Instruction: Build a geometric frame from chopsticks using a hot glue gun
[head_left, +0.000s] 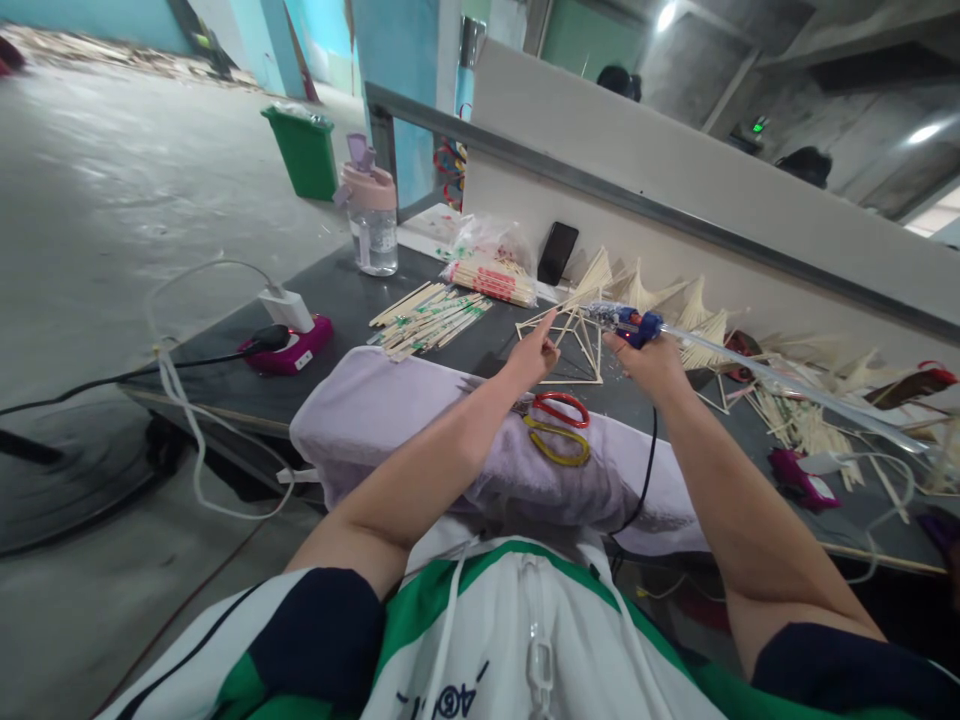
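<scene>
My right hand (651,362) is wrapped round a blue glue gun (634,325) with a long clear glue stick (787,385) sticking out to the right. The nozzle points left at the top of a stick frame (574,350) standing on the dark table (330,300). My left hand (534,355) pinches the frame's sticks near its peak, forefinger raised. A black cord (643,470) hangs from the gun. Red and yellow scissors handles (559,425) lie on a pale cloth (390,420) in front of me.
Loose sticks (427,320) and a bagged bundle (491,275) lie left of the frame. A water bottle (371,215), a phone (557,252), a magenta device with charger (289,335), finished stick fans (697,310), a white partition (675,170) and a green bin (304,150) surround the spot.
</scene>
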